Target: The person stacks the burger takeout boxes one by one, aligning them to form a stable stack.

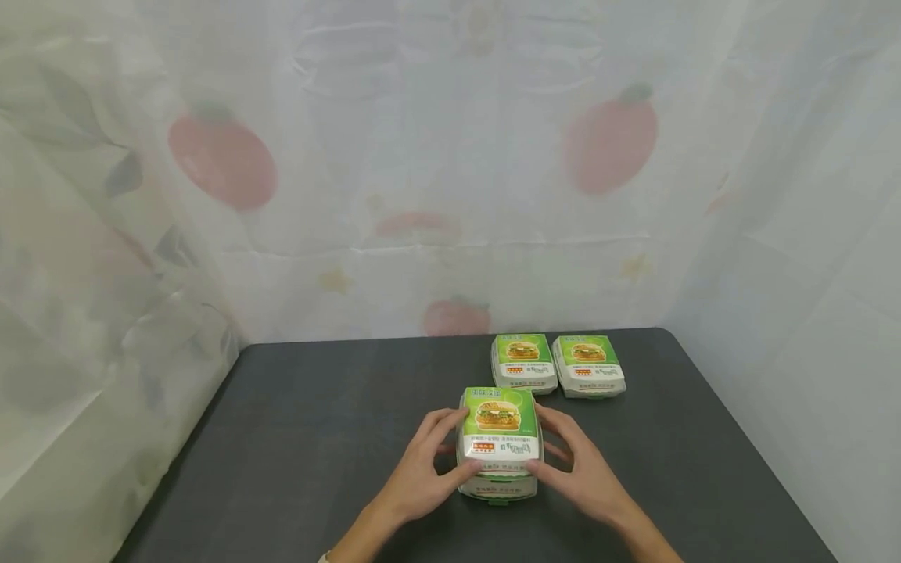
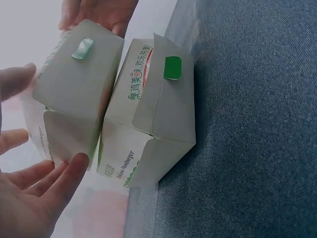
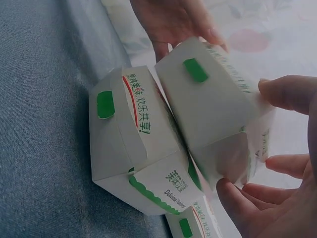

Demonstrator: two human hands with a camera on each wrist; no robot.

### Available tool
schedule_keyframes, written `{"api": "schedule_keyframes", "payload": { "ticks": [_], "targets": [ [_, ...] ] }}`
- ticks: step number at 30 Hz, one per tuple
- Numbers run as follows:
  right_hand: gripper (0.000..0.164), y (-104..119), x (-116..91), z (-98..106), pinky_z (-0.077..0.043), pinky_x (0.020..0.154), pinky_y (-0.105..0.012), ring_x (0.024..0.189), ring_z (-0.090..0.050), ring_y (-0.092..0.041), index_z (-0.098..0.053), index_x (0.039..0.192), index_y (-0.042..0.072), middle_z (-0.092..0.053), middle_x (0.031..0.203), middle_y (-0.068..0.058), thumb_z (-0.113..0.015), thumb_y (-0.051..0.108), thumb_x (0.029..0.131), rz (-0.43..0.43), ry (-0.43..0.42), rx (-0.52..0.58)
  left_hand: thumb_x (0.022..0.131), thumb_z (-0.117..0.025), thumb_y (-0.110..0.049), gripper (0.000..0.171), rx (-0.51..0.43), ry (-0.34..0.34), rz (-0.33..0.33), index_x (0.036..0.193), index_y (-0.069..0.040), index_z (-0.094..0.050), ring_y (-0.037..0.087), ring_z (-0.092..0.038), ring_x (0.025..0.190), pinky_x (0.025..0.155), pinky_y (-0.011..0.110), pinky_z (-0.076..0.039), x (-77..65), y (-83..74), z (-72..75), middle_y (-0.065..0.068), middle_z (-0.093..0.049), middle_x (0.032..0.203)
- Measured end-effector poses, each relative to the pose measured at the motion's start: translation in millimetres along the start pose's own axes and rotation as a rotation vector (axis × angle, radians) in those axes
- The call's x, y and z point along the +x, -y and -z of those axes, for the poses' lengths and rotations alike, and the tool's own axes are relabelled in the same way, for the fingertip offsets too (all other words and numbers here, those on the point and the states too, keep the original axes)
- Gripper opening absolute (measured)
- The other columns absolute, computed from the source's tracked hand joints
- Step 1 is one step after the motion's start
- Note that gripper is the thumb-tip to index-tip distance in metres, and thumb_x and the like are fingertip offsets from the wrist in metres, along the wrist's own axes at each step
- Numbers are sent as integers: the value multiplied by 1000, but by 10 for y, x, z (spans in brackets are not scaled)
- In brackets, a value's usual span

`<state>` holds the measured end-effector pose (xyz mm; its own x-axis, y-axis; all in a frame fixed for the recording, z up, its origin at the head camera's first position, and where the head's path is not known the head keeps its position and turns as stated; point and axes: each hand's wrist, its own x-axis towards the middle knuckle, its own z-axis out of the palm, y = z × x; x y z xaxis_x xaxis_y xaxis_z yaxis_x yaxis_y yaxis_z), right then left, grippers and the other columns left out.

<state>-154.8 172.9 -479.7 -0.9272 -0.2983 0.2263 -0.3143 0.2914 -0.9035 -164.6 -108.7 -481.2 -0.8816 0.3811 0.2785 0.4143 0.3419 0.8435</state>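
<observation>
Both hands grip a green-and-white paper hamburger box [image 1: 501, 452] from its two sides. My left hand [image 1: 417, 471] holds its left side, thumb at the front corner, and my right hand [image 1: 587, 471] holds the right side the same way. Directly under it a second hamburger box [image 1: 497, 491] sits on the table, mostly covered in the head view. The left wrist view shows the upper box [image 2: 79, 84] slightly tilted against the lower box [image 2: 171, 114]. Green tabs show on both fronts in the right wrist view; whether the upper box's full weight rests below, I cannot tell.
Two more hamburger boxes, one at back centre [image 1: 523, 363] and one to its right [image 1: 588, 366], stand side by side behind the stack. The dark table [image 1: 338, 438] is bordered by a pale fruit-patterned curtain [image 1: 422, 156] at the back and sides.
</observation>
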Motion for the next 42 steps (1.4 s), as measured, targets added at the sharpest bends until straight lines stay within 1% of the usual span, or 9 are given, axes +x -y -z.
{"api": "schedule_keyframes", "payload": {
  "ticks": [3, 6, 9, 11, 15, 21, 26, 34, 42],
  "targets": [
    [72, 4, 4, 22, -48, 104, -44, 140, -41, -40, -39, 157, 21, -39, 156, -8, -75, 22, 95, 13, 7, 8, 92, -78, -36, 73, -3, -3, 1, 155, -24, -43, 23, -46, 131, 94, 49, -53, 10, 30, -4, -3, -38, 147],
    [71, 10, 8, 55, -48, 104, -42, 139, -42, -41, -38, 157, 18, -39, 155, -9, -74, 21, 96, 22, 14, 7, 92, -77, -38, 81, 12, 7, 11, 159, -25, -34, 24, -42, 136, 99, 49, -49, 27, 70, -17, 2, -32, 155],
    [70, 23, 19, 101, -47, 105, -44, 139, -42, -42, -38, 157, 14, -39, 155, -13, -72, 20, 97, 19, 20, -7, 92, -75, -41, 88, 16, 27, 30, 163, -27, -24, 23, -36, 141, 104, 50, -45, 47, 113, -43, 4, -23, 162],
    [68, 34, 29, 138, -46, 105, -47, 139, -42, -44, -38, 157, 13, -39, 155, -15, -71, 20, 98, 14, 20, -21, 92, -74, -41, 92, -4, 40, 49, 164, -28, -18, 20, -32, 144, 107, 51, -42, 57, 128, -63, 2, -18, 165],
    [63, 45, 60, 228, -47, 104, -50, 137, -44, -43, -39, 156, 13, -40, 154, -19, -68, 20, 100, 22, 2, -84, 92, -74, -39, 97, -35, 48, 58, 165, -25, -12, 20, -30, 144, 109, 52, -40, 52, 146, -95, -1, -14, 166],
    [60, 28, 128, 424, -48, 102, -51, 134, -48, -44, -42, 153, 8, -43, 152, -19, -68, 20, 100, 44, -47, -191, 91, -73, -39, 96, -45, 41, 55, 165, -30, -11, 21, -28, 145, 109, 54, -39, 44, 136, -134, -1, -14, 166],
    [63, -13, 219, 617, -47, 103, -52, 133, -48, -43, -43, 153, 6, -44, 151, -19, -70, 26, 99, 31, -78, -315, 91, -73, -40, 94, -40, 16, 54, 164, -33, -14, 21, -29, 145, 108, 55, -40, 51, 117, -160, -2, -16, 165],
    [65, -114, 414, 923, -44, 102, -61, 130, -47, -49, -44, 151, 1, -45, 146, -26, -70, 30, 99, -24, -134, -506, 92, -72, -41, 94, -26, 16, 63, 164, -33, -13, 19, -32, 143, 106, 47, -42, 51, 96, -189, -3, -19, 164],
    [72, -156, 650, 1163, -38, 99, -69, 132, -40, -53, -43, 149, -6, -40, 147, -32, -68, 39, 98, -109, -105, -645, 92, -72, -43, 93, 12, -16, 21, 164, -30, -14, 22, -34, 142, 103, 50, -45, 47, 123, -198, -1, -21, 163]
  ]
}}
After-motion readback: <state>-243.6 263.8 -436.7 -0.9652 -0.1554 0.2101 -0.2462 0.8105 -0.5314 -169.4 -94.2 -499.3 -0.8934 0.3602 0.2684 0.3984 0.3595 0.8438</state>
